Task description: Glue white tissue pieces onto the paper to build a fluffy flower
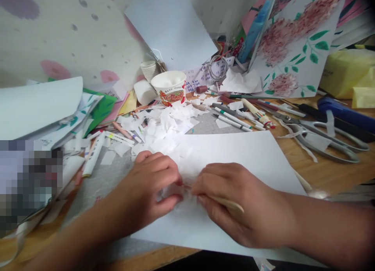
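Right hand [243,202] grips stick [231,203]; left hand [155,175] curls just beside, hold unclear. Sheet [249,152] lies beneath both. Scraps [164,124] already heaped beyond; sheet's exposed part looks bare, so work there seems early, much left.

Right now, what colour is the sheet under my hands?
The sheet is white, best seen in the head view.

On the desk [322,179], a sheet of paper [252,150] lies at the front, with the left hand [152,181] and the right hand [234,200] over it, a stick [234,204] in the latter. Behind the hands lie paper scraps [168,124]; behind these stands a bowl [170,89], stacked cups [149,70] to its left. Pens [231,117] lie right of the scraps, scissors [290,119] farther right, papers [38,107] at far left
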The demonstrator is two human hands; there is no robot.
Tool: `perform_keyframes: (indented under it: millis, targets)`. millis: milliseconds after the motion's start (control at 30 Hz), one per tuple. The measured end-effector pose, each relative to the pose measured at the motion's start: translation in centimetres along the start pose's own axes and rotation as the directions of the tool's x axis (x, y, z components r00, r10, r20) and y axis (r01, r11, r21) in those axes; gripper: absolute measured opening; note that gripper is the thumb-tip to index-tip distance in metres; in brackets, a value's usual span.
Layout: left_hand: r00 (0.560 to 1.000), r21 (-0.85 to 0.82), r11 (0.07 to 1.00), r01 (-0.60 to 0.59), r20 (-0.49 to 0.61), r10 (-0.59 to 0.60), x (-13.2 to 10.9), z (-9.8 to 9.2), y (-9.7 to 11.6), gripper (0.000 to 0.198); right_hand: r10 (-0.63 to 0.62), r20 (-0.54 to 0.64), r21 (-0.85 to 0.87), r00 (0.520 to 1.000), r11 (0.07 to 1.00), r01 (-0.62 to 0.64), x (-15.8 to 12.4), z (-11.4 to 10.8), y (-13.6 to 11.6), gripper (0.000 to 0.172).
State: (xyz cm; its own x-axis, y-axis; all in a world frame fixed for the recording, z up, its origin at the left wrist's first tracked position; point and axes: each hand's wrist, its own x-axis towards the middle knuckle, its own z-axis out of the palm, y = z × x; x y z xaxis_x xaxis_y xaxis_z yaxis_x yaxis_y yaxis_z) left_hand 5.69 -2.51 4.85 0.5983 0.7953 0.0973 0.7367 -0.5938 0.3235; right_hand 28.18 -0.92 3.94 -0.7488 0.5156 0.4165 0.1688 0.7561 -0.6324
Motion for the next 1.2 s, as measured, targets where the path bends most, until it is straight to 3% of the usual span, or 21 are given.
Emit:
perform_keyframes:
  millis: [200,500,800,1033,1200]
  targets:
    - [0.998,-0.003,0.998,-0.06,0.0,0.06,-0.3,0.2,0.2,0.011,0.301,0.029,0.202,0.953,0.932,-0.301,2.2,-0.4,0.0,0.015]
    - [0.996,0.03,0.996,-0.087,-0.017,0.088,-0.2,0.2,-0.2,0.017,0.466,-0.109,0.493,0.878,0.792,-0.36,0.6,-0.9,1.4,0.012]
    - [0.993,0.021,0.992,-0.121,0.003,0.121,-0.5,0.4,-0.1,0.022,0.507,-0.084,0.571,0.858,0.73,-0.375,-0.9,-1.4,1.6,0.009]
    - [0.997,0.086,0.995,-0.047,-0.051,0.052,-0.5,0.0,-0.3,0.017,0.487,-0.029,0.635,0.873,0.683,-0.36,-0.7,-0.7,1.9,0.011]
    - [0.994,0.025,0.995,-0.101,-0.033,0.102,-0.5,-0.1,-0.3,0.013,0.502,-0.026,0.683,0.865,0.641,-0.351,-0.3,-0.4,1.9,0.009]
